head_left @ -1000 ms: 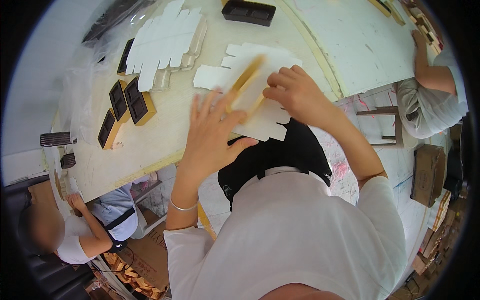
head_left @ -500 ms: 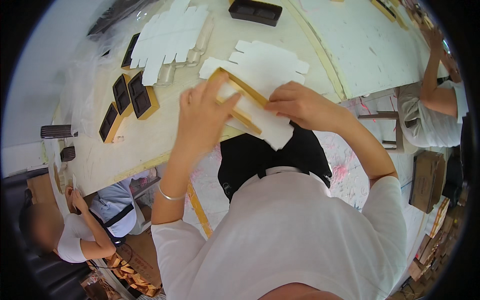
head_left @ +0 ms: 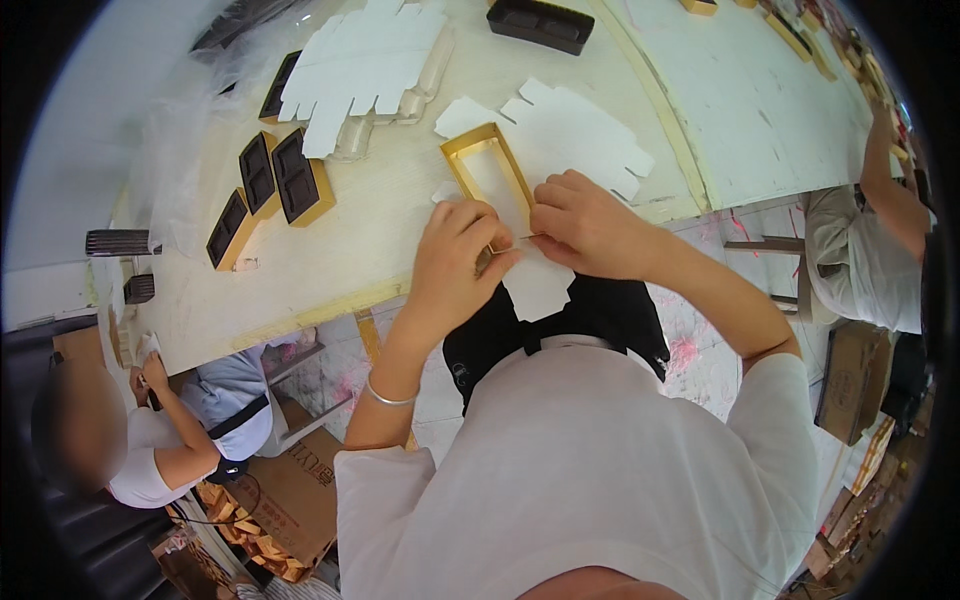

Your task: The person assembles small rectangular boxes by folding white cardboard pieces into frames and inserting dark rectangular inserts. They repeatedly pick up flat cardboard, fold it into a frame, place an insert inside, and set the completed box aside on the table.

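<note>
A narrow gold cardboard box frame (head_left: 513, 167) stands over flat white card blanks (head_left: 590, 140) at the table's near edge. Its far end and long sides are upright, and white shows through the middle. My left hand (head_left: 455, 255) is closed on the near left corner, thumb against the fingertips. At the near right corner my right hand (head_left: 592, 226) pinches the gold card. The fingers of both hands hide most of the near end. Just below them, a white card flap (head_left: 540, 288) hangs over the table edge toward my lap.
Several gold boxes with dark two-compartment trays (head_left: 300, 180) stand at the left. Behind them white blanks (head_left: 360, 60) lie on clear plastic trays. A lone dark tray (head_left: 540, 25) is at the far side. Co-workers sit at left and far right; a carton (head_left: 853, 383) stands at right.
The gold frame has turned to point more away from me, its sides now joined at the far end. My left hand has moved from its far side to the near corner, beside my right.
</note>
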`<state>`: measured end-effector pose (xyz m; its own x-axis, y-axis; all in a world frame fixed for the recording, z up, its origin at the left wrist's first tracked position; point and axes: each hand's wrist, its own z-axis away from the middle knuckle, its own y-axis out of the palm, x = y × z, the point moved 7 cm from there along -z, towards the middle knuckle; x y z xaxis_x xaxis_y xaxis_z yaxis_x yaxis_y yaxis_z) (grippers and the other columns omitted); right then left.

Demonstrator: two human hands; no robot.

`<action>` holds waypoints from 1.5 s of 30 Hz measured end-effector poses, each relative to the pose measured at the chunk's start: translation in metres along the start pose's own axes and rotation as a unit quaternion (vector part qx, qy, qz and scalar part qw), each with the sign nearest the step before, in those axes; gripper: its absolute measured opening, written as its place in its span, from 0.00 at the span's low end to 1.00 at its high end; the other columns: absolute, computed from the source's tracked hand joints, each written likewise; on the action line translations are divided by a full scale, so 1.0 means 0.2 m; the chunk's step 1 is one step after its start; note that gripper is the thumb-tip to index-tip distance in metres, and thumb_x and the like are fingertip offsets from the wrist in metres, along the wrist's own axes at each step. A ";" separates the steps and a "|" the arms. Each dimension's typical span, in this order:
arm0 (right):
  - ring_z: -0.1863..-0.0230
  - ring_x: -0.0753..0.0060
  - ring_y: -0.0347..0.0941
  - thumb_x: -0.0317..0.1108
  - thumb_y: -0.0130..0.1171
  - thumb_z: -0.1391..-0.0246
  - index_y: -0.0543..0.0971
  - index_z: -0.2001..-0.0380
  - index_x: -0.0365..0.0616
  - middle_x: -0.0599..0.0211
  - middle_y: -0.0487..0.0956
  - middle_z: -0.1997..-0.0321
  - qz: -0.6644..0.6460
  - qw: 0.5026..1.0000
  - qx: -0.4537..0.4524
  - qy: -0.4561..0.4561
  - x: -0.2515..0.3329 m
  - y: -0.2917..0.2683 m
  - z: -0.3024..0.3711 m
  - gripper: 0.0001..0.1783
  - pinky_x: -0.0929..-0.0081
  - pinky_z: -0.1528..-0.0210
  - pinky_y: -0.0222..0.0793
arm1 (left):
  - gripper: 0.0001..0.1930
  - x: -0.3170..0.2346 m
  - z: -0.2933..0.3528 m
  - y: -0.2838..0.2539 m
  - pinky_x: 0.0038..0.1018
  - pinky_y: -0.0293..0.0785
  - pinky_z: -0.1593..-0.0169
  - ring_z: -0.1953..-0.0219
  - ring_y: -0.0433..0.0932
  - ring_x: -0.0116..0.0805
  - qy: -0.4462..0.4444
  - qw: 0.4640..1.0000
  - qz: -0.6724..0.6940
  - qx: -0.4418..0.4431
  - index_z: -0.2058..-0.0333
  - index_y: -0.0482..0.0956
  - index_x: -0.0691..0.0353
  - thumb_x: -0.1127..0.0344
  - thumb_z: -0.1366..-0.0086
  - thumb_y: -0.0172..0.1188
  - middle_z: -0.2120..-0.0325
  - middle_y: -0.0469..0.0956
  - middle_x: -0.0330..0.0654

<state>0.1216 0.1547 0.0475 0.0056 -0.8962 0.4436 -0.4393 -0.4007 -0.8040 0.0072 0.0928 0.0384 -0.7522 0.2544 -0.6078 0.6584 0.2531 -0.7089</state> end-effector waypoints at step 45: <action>0.65 0.67 0.69 0.23 0.58 0.60 0.74 0.72 0.43 0.68 0.69 0.69 0.094 0.977 0.149 0.120 0.09 0.12 -0.05 0.08 0.70 0.62 0.61 | 0.12 0.04 0.05 0.04 0.30 0.72 0.69 0.70 0.74 0.41 -0.116 0.986 0.034 0.116 0.67 0.80 0.65 0.67 0.49 0.69 0.66 0.76 0.45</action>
<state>0.1021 0.1314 0.0390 -0.2765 -0.9032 0.3283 -0.1314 -0.3028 -0.9439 0.0068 0.0867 0.0244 -0.7101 0.0359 -0.7031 0.7039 0.0148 -0.7102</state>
